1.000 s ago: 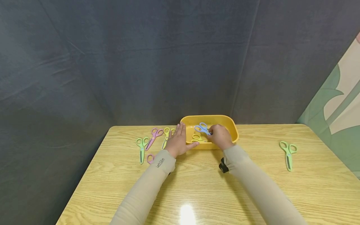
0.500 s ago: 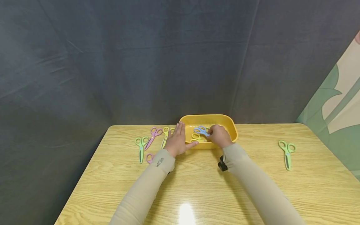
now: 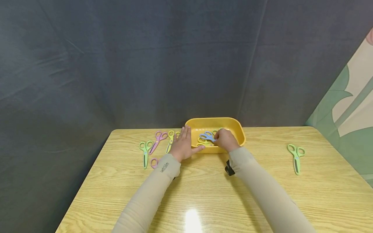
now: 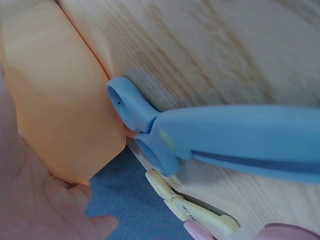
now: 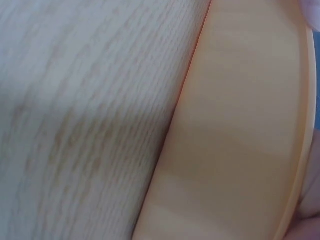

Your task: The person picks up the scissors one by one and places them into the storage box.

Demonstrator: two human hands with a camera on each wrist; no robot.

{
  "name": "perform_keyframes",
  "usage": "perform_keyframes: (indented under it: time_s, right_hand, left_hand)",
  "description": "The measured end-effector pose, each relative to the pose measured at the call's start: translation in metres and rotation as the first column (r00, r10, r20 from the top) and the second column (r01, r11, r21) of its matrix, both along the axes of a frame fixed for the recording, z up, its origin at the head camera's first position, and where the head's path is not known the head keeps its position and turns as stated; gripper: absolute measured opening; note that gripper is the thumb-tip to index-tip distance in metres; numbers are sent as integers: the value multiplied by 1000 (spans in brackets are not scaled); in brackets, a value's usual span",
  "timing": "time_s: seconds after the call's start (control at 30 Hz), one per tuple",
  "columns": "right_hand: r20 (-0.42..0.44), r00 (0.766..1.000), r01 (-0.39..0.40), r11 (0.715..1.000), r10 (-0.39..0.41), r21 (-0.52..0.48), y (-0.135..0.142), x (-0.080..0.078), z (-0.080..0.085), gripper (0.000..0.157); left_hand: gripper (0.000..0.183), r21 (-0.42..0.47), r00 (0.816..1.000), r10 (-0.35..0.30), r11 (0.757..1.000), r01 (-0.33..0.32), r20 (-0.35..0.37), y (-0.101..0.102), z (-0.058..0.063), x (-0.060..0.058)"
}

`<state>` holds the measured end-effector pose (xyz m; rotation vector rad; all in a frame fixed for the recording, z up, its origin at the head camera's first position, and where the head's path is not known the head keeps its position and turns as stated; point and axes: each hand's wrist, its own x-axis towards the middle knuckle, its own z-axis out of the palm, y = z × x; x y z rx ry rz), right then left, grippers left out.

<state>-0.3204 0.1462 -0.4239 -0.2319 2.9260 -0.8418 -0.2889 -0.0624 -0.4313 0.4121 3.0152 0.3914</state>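
Against the dark backdrop stands a yellow plastic bin. My left hand lies over its left end, fingers straight, thumb spread along the front rim. Reaching inside, my right hand pinches blue scissors with their handle loops toward the left; their blades are hidden by the fingers. Beneath them are yellow scissors, and a green loop shows behind. In the left wrist view, another pair of blue scissors lies on the table beside the bin. The right wrist view shows mostly the bin's outer wall.
Left of the bin lie green scissors, pink scissors, yellow scissors and a pink handle loop partly under the left sleeve. Another green pair lies on the right side of the wooden table.
The blue scissors in my right hand have come down inside the bin, onto the yellow ones. My left hand keeps its place on the bin. The whole head view has shifted slightly.
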Motion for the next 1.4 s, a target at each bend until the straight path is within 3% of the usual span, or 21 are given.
perform_keyframes:
  time_s: [0.57,1.0,1.4]
  right_hand:
    - [47,998,49,999,-49,10,-1,0,0,14]
    - [22,996,82,996,-83,37,0,3,0,10]
    - [1,994,106,993,-106,42,-3,7,3,11]
  left_hand:
    - [112,6,1000,1,1000,-1,-15,0,0,0]
    - [112,10,999,-4,1000,4,-38,0,-1,0]
    - [113,-4,1000,4,1000,-4,-13,0,0,-1]
